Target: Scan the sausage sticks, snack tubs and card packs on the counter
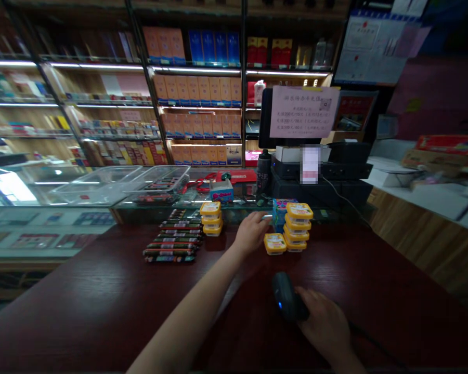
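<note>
My left hand (251,234) reaches out over the dark red-brown counter, its fingers stretched toward a blue patterned box (280,214). I see nothing clearly gripped in it. Just right of that hand, a single yellow lidded tub (275,243) sits beside a stack of several matching tubs (298,226). My right hand (323,321) is wrapped around the handle of a black barcode scanner (286,298) with a blue light on it, held low over the counter. To the left stand three stacked yellow tubs (211,218), next to a row of long dark slim packets (173,239).
Clear plastic trays (158,179) and a small blue-pink box (222,191) stand on the glass case behind the counter. A black bottle (263,171) is beside a monitor with a pink paper sign (304,113). Lit shelves of boxed goods (198,91) line the wall.
</note>
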Tool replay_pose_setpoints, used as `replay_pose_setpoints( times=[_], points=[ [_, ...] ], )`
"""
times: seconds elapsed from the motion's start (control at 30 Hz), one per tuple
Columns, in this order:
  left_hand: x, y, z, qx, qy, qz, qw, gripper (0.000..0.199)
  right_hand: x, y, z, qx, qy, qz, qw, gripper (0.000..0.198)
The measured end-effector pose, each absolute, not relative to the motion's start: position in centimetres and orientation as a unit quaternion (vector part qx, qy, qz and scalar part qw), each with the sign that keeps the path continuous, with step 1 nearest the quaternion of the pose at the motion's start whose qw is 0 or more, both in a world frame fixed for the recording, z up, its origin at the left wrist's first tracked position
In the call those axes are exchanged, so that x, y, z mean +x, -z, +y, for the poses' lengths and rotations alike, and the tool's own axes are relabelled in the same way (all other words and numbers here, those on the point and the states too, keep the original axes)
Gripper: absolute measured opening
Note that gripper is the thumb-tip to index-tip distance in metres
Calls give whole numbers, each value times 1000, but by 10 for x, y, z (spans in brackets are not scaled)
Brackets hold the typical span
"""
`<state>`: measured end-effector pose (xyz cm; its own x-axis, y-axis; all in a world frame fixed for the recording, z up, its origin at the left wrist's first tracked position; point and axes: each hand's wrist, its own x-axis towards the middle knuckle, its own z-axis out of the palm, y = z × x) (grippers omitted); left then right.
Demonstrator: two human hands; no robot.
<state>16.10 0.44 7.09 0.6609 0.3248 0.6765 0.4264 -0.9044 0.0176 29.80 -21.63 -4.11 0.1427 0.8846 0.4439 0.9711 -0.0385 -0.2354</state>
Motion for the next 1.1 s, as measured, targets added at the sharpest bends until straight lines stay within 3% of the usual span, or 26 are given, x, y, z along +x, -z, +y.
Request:
replay_pose_setpoints(
  times=[0.33, 0.5, 0.67, 0.9, 1.1],
  points=[
    [36, -67, 73, -758, 420, -486, 111, 39, 299, 44, -219, -712, 107, -657, 222, 34],
    [10, -65, 105, -781, 404, -477, 10, 29, 299, 44, -219, -710, 103, -658, 228, 32],
    [6, -68, 106, -802, 393, -447, 46, 27, 299, 45, -218, -708, 126, -656, 231, 35],
    [27, -85, 60, -807, 412, -419, 54, 20, 300, 47, -217, -703, 130, -659, 235, 36],
    [58, -46, 4, -793, 423, -436, -31, 10, 296, 33, -218, -717, 88, -652, 230, 33]
  ],
)
